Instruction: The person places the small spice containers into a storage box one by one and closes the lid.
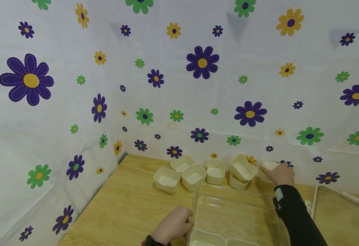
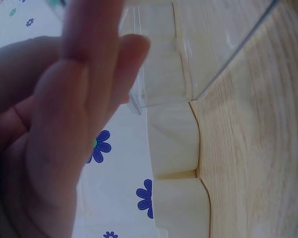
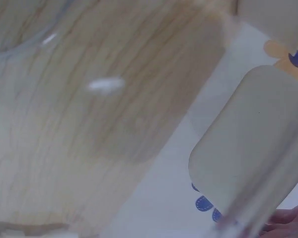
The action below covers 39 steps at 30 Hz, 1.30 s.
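My right hand (image 1: 281, 175) grips a cream plastic container (image 1: 269, 165) near the back wall, at the right end of a row of similar ones. In the right wrist view this container (image 3: 251, 144) is tilted above the table, its smooth flat face showing, with fingers (image 3: 284, 227) at its lower edge. My left hand (image 1: 174, 224) holds the left edge of a large clear plastic box (image 1: 228, 213). The left wrist view shows that hand (image 2: 54, 124) close up beside the clear wall. Two cream containers (image 1: 207, 237) sit in the box's near part, cut off by the frame.
Several open cream containers (image 1: 167, 179) stand along the table's back edge. One (image 1: 243, 167) leans on top of another (image 1: 238, 182). A clear lid-like panel (image 1: 342, 218) with a raised rim lies at the right. Flower-printed sheeting (image 1: 167, 95) encloses the wooden table (image 1: 121, 208).
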Tool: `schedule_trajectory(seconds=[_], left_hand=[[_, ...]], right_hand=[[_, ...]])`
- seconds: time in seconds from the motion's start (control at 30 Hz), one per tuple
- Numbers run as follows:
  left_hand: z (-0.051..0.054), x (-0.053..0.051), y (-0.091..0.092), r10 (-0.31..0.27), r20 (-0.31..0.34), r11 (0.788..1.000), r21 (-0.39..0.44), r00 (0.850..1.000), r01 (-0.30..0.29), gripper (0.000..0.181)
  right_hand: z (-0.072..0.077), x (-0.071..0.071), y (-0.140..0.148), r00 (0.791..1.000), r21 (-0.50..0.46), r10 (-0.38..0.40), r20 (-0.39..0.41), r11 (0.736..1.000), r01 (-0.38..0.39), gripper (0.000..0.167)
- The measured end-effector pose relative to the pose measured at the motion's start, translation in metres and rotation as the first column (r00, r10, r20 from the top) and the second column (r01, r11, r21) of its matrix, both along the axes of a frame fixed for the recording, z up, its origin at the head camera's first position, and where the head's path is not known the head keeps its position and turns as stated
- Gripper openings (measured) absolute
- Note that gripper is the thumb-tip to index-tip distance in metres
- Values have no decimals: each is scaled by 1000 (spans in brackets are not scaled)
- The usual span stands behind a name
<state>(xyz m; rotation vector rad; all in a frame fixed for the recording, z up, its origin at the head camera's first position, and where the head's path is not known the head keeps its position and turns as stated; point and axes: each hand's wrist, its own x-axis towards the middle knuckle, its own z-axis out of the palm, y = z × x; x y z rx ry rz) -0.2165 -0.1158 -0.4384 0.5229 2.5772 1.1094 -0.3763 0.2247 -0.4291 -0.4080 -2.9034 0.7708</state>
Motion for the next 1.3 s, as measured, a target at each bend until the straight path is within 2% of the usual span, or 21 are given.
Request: schedule_trajectory(seconds=[0.3, 0.6, 0.8, 1.1, 1.3], left_hand=[[1, -1, 0, -5, 15, 1000, -2, 1000, 5, 20], [0, -3, 1, -4, 12, 1000, 6, 1000, 4, 22], [-2, -4, 1, -13, -5, 1000, 22, 1000, 14, 23], [-1, -4, 2, -11, -11, 1000, 1, 1000, 11, 22], [-3, -4, 3, -12, -16, 1000, -15, 1000, 11, 22]], right_hand=[[7, 7, -2, 999, 29, 30, -42, 999, -28, 87], [17, 22, -6, 993, 44, 67, -93, 997, -63, 84], [19, 30, -6, 995, 19, 69, -70, 997, -68, 92], [24, 43, -7, 994, 53, 102, -37, 994, -100, 97], [21, 56, -7, 990, 70, 136, -36, 989, -133, 100]])
